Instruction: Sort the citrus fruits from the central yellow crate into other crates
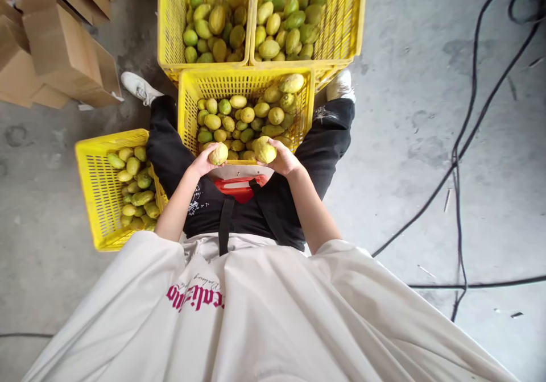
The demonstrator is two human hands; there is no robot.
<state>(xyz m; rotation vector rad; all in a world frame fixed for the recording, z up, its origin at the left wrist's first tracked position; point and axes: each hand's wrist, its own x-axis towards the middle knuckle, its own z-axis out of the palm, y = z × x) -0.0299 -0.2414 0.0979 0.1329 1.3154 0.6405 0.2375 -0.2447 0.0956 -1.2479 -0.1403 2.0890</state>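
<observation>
My left hand is closed around a yellow lemon above the near edge of the yellow crate between my legs. A second, slightly larger yellow lemon is in the grip of my right hand, a short way to the right at the same edge. Beneath and beyond both hands, that crate holds many lemons, green to yellow. One elongated pale lemon rests high at its far right corner. Fingers under each held fruit are partly hidden.
Two larger yellow crates with greenish lemons stand beyond the near one. Another yellow crate with lemons sits by my left leg. Cardboard boxes lie at the upper left. Black cables cross the concrete floor on the right.
</observation>
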